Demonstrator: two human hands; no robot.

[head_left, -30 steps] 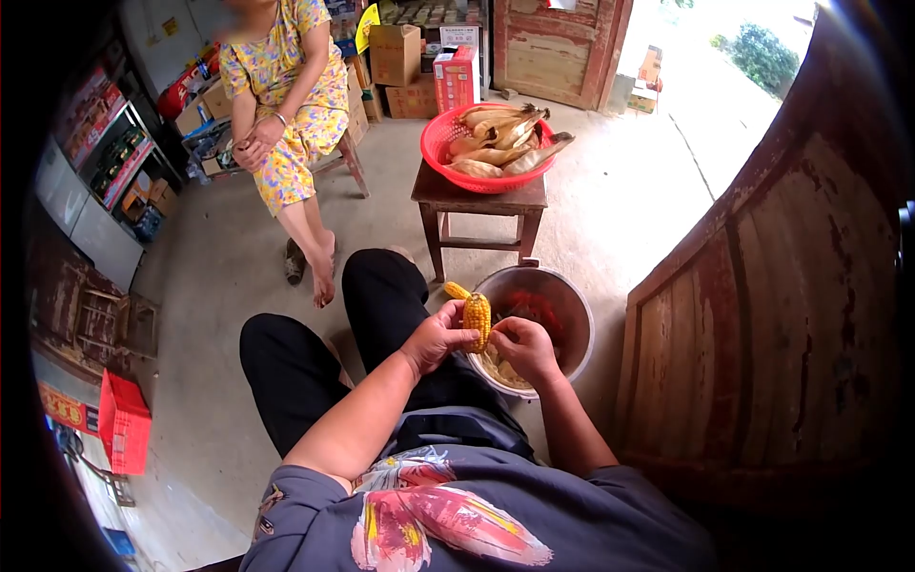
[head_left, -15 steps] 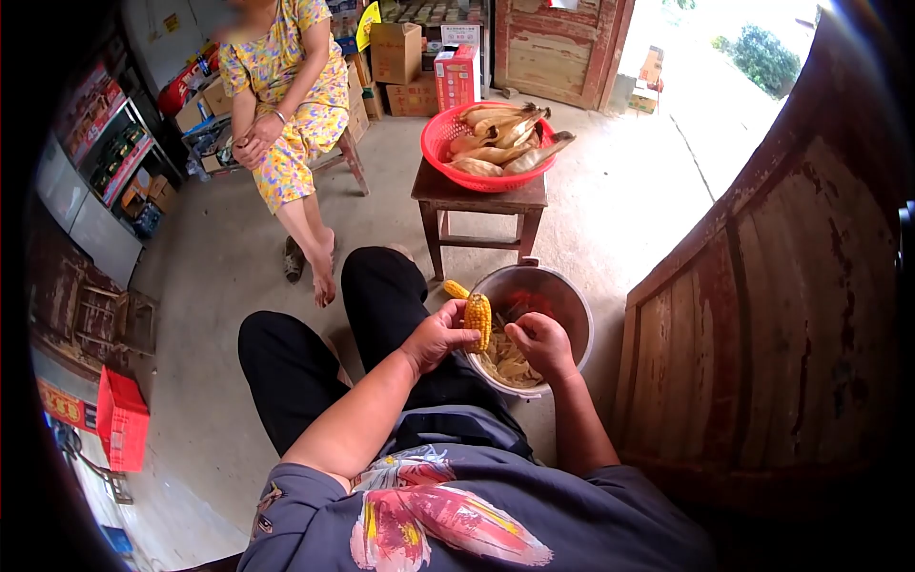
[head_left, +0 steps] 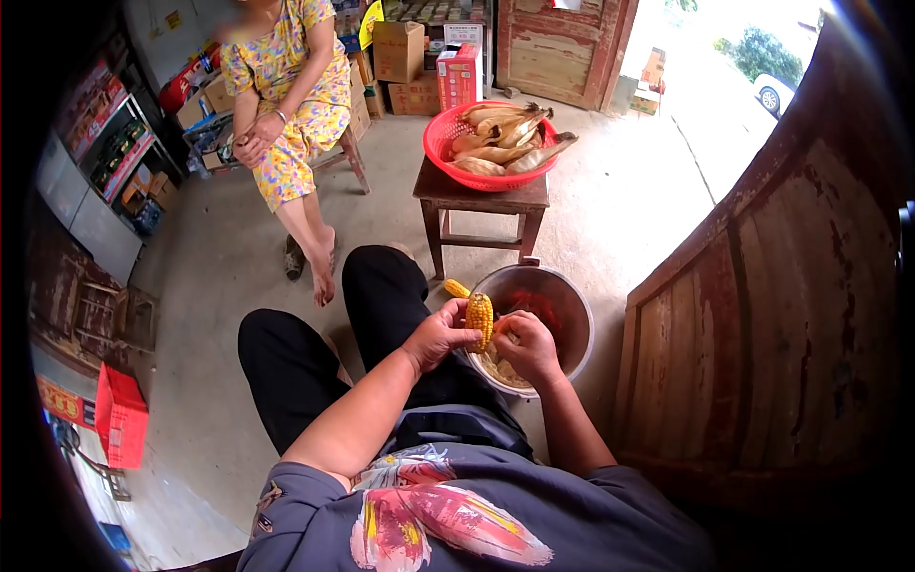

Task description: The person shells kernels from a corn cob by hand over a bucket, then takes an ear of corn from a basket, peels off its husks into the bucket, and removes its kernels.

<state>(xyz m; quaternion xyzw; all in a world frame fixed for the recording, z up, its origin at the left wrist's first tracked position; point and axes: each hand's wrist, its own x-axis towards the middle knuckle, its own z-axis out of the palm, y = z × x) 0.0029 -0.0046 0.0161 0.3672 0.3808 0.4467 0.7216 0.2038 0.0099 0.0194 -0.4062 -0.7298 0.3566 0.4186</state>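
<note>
A yellow corn cob (head_left: 479, 322) stands nearly upright in my left hand (head_left: 440, 338), whose fingers and thumb are wrapped round it. Just right of the cob is my right hand (head_left: 526, 347), its fingers curled close to the kernels; what they hold, if anything, is too small to make out. Both hands are over the near left part of a metal pot (head_left: 583, 319), which has pale husks (head_left: 503, 370) and something red inside. Another yellow cob (head_left: 457, 288) shows at the pot's left rim, beyond my left hand.
A red basket (head_left: 438, 143) of husked-in corn (head_left: 505, 133) sits on a wooden stool (head_left: 481, 193) beyond the pot. A person (head_left: 286, 105) in patterned clothes sits at the upper left. A wooden door (head_left: 753, 334) stands at the right; a red crate (head_left: 121, 417) is at the far left.
My right hand moved away to the right, then came back beside the cob. My left hand keeps its hold. A car has come into view outside at the upper right.
</note>
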